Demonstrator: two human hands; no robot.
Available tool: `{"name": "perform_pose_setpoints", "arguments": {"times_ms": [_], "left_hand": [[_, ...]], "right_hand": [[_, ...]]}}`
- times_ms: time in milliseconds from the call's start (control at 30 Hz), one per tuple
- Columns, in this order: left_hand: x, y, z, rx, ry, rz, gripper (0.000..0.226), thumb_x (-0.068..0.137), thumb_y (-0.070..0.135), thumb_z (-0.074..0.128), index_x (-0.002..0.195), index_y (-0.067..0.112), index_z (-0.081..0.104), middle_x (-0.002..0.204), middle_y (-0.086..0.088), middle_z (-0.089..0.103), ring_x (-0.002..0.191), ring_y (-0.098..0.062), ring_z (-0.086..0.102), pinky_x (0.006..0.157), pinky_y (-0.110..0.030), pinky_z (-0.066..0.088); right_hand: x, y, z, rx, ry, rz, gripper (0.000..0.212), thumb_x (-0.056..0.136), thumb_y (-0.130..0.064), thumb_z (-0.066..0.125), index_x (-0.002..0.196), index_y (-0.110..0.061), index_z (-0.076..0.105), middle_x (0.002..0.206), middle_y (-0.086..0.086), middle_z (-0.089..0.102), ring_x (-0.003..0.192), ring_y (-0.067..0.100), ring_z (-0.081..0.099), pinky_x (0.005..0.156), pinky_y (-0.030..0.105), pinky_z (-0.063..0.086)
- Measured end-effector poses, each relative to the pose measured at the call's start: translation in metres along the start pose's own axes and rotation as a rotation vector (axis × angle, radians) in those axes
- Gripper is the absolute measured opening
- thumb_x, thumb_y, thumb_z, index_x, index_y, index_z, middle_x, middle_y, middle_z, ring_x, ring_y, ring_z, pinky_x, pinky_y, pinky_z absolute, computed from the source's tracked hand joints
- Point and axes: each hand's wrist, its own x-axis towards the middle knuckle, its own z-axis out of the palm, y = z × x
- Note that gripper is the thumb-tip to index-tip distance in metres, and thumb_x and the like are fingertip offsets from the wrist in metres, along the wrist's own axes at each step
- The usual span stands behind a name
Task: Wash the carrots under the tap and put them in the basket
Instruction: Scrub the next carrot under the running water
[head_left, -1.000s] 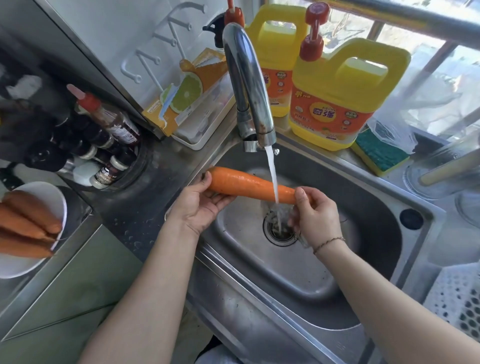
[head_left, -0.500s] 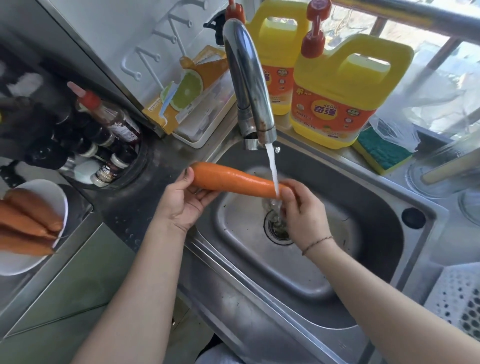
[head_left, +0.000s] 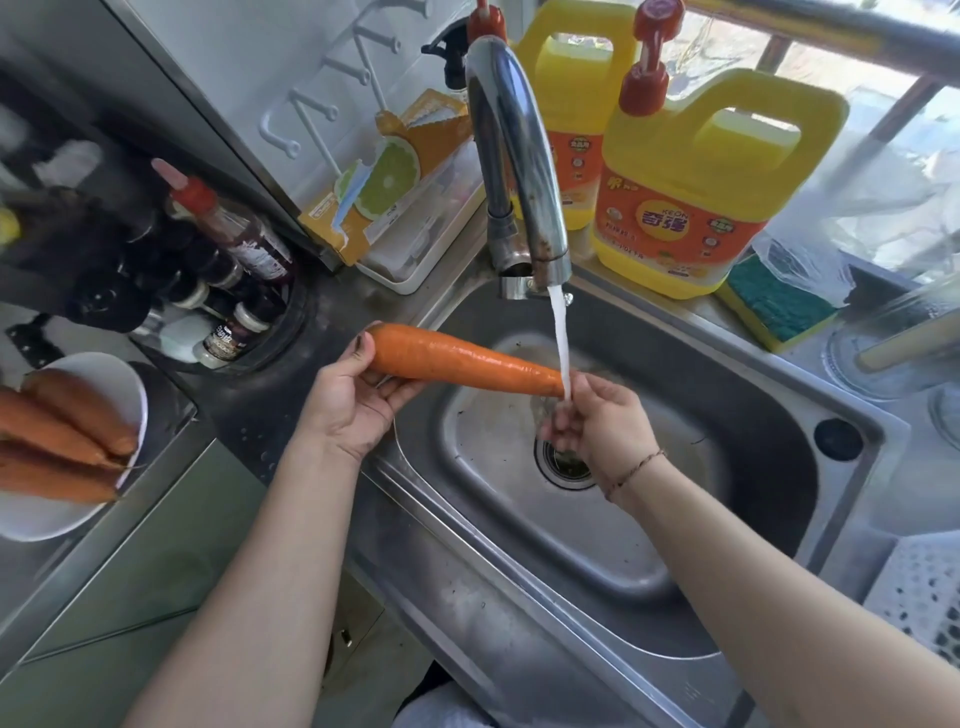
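Steel sink (head_left: 779, 415) fills the middle of the view, drain (head_left: 563, 460) under the hands. Tap (head_left: 514, 156) arches over its back rim and is running; the stream (head_left: 561, 343) falls on the thin end of the carrot (head_left: 457, 361).

Basket (head_left: 924, 597): white, perforated, only a corner shows at lower right, well apart from the carrot. Plate (head_left: 52, 519) at far left holds more carrots (head_left: 57, 431), judged unwashed.

Carrot lies nearly level above the sink, thick end left, tip right, at the stream.

Left hand (head_left: 353, 400): grips the thick end, thumb over the top, fingers curled beneath. Right hand (head_left: 602, 421): fingers curled around the tip, in the water; the tip itself is hidden, so contact is likely but not plainly shown.

Step in hand (judgement): rinsing, tip end only so far. To do it well:
- slide the carrot rightward through the stream so the whole length gets wet;
- roll it with the left hand while the right rubs along the skin;
- keep it low over the sink to limit splash onto the counter;
- wet skin will be slippery, so keep two-handed support until rubbing is done;
- shake off the drip before carrying it across to the basket.

Progress: early, one carrot under water, several waiting.
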Motion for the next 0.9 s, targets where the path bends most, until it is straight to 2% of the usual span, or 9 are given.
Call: {"name": "perform_pose_setpoints", "arguments": {"times_ms": [67, 133, 233, 333, 433, 533, 700, 800, 900], "left_hand": [[0.000, 0.002, 0.001, 0.016, 0.024, -0.015, 0.031, 0.099, 0.028, 0.052, 0.126, 0.013, 0.057, 0.108, -0.018, 0.067, 0.101, -0.034, 0.067, 0.070, -0.046, 0.062], [-0.001, 0.004, 0.002, 0.053, 0.041, -0.033, 0.033, 0.100, 0.029, 0.053, 0.124, 0.008, 0.057, 0.104, -0.018, 0.069, 0.102, -0.033, 0.067, 0.070, -0.045, 0.063], [-0.003, 0.005, 0.003, 0.095, 0.079, -0.068, 0.029, 0.098, 0.033, 0.058, 0.111, 0.008, 0.059, 0.105, -0.017, 0.068, 0.102, -0.032, 0.067, 0.070, -0.042, 0.063], [-0.005, 0.002, 0.006, 0.112, 0.110, -0.085, 0.032, 0.096, 0.036, 0.061, 0.112, 0.009, 0.059, 0.111, -0.016, 0.066, 0.099, -0.031, 0.067, 0.066, -0.039, 0.063], [-0.006, 0.003, 0.010, 0.099, 0.115, -0.091, 0.032, 0.096, 0.036, 0.061, 0.111, 0.008, 0.059, 0.111, -0.016, 0.065, 0.095, -0.030, 0.068, 0.060, -0.037, 0.061], [-0.006, 0.005, 0.009, 0.088, 0.129, -0.092, 0.031, 0.096, 0.036, 0.062, 0.108, 0.008, 0.059, 0.109, -0.015, 0.066, 0.096, -0.030, 0.067, 0.057, -0.036, 0.061], [-0.008, 0.013, 0.004, 0.088, 0.153, -0.087, 0.030, 0.096, 0.035, 0.062, 0.109, 0.008, 0.058, 0.108, -0.016, 0.065, 0.098, -0.030, 0.066, 0.062, -0.039, 0.062], [-0.009, 0.014, 0.002, 0.125, 0.160, -0.103, 0.028, 0.097, 0.034, 0.062, 0.106, 0.008, 0.058, 0.106, -0.016, 0.064, 0.096, -0.030, 0.066, 0.069, -0.041, 0.061], [-0.011, 0.012, 0.001, 0.146, 0.156, -0.123, 0.028, 0.097, 0.033, 0.061, 0.106, 0.007, 0.057, 0.107, -0.018, 0.064, 0.094, -0.031, 0.066, 0.074, -0.042, 0.057]], "right_hand": [[-0.002, 0.012, -0.006, -0.214, -0.002, -0.197, 0.032, 0.107, -0.008, 0.034, 0.095, -0.017, 0.063, 0.055, 0.005, 0.062, 0.054, 0.022, 0.064, 0.050, 0.025, 0.048], [-0.003, 0.021, -0.012, -0.392, 0.052, -0.338, 0.033, 0.104, -0.008, 0.043, 0.094, -0.030, 0.066, 0.065, 0.002, 0.071, 0.063, 0.026, 0.069, 0.060, 0.032, 0.057], [-0.008, 0.023, -0.014, -0.368, 0.171, -0.392, 0.029, 0.098, -0.007, 0.056, 0.084, -0.029, 0.070, 0.073, 0.002, 0.074, 0.068, 0.025, 0.073, 0.070, 0.039, 0.061], [-0.011, 0.015, -0.005, -0.213, 0.254, -0.336, 0.024, 0.097, -0.009, 0.059, 0.076, -0.017, 0.068, 0.068, 0.004, 0.072, 0.065, 0.024, 0.072, 0.063, 0.035, 0.061], [-0.010, 0.002, 0.003, -0.027, 0.297, -0.164, 0.024, 0.100, -0.016, 0.057, 0.079, -0.008, 0.065, 0.070, 0.013, 0.072, 0.068, 0.029, 0.074, 0.062, 0.038, 0.061], [-0.010, -0.010, 0.008, 0.062, 0.213, 0.062, 0.023, 0.103, -0.020, 0.049, 0.089, -0.006, 0.060, 0.076, 0.016, 0.071, 0.071, 0.026, 0.074, 0.066, 0.042, 0.062], [-0.019, -0.016, 0.002, 0.107, 0.030, 0.039, 0.024, 0.105, -0.014, 0.044, 0.097, -0.002, 0.063, 0.079, 0.015, 0.072, 0.077, 0.028, 0.074, 0.067, 0.041, 0.060], [-0.020, -0.001, -0.005, -0.083, 0.044, -0.077, 0.018, 0.101, -0.013, 0.052, 0.094, -0.006, 0.067, 0.081, 0.014, 0.074, 0.080, 0.031, 0.073, 0.072, 0.044, 0.060], [-0.017, 0.012, -0.011, -0.573, 0.126, -0.303, 0.014, 0.090, -0.030, 0.065, 0.087, -0.020, 0.073, 0.075, 0.000, 0.075, 0.074, 0.023, 0.073, 0.077, 0.043, 0.059]]}}
